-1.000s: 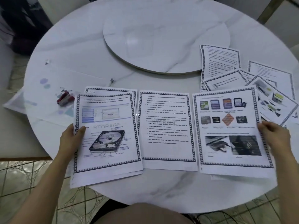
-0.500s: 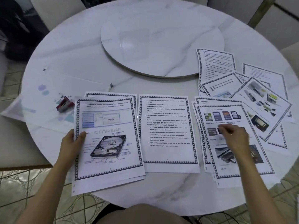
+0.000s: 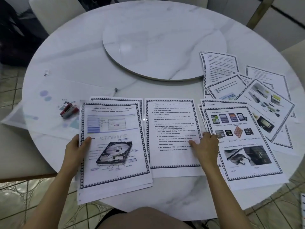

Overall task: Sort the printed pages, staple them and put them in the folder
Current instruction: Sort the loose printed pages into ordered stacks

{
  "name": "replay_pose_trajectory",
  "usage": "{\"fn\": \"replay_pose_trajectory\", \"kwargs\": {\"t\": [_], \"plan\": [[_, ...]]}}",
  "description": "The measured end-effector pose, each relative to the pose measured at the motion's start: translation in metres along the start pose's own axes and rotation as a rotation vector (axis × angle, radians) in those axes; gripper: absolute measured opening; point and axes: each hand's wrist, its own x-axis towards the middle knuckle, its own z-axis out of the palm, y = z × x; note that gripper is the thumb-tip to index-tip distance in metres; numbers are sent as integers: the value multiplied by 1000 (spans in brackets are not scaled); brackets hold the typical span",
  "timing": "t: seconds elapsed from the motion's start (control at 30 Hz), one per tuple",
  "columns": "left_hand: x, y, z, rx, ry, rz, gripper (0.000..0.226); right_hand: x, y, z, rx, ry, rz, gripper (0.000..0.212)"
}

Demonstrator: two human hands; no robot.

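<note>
My left hand (image 3: 75, 150) grips the left edge of the nearest stack, the hard-drive page (image 3: 113, 142), thumb on top and fingers under the sheets. This page carries the watermark "STORAGE" above a hard disk picture; its small labels are too blurred to read. My right hand (image 3: 206, 146) lies flat, fingers together, on the right edge of the text page (image 3: 171, 129) in the middle, where the words "SATA", "EIDE" and "SAS" can be read. Just beside that hand on the right lies the memory-card page (image 3: 239, 138), topping a fanned stack. Farther right, loose pages (image 3: 257, 96) overlap one another in disorder. To the left, a red stapler (image 3: 68, 109) rests on a clear folder (image 3: 49, 104), apart from my left hand. Beyond, the round turntable (image 3: 165, 47) sits on the marble table (image 3: 74, 55).
</note>
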Motion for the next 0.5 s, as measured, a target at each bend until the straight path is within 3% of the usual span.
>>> {"fn": "replay_pose_trajectory", "kwargs": {"t": [0.13,0.3,0.5], "plan": [[4,5,-4,36,-14,39,29,2,-1,-1,114,-9,76,59],[6,23,-6,-6,-5,103,25,2,3,-9,393,57,-56,14],[10,53,-12,-120,13,174,20,8,9,-30,583,116,-39,25]]}}
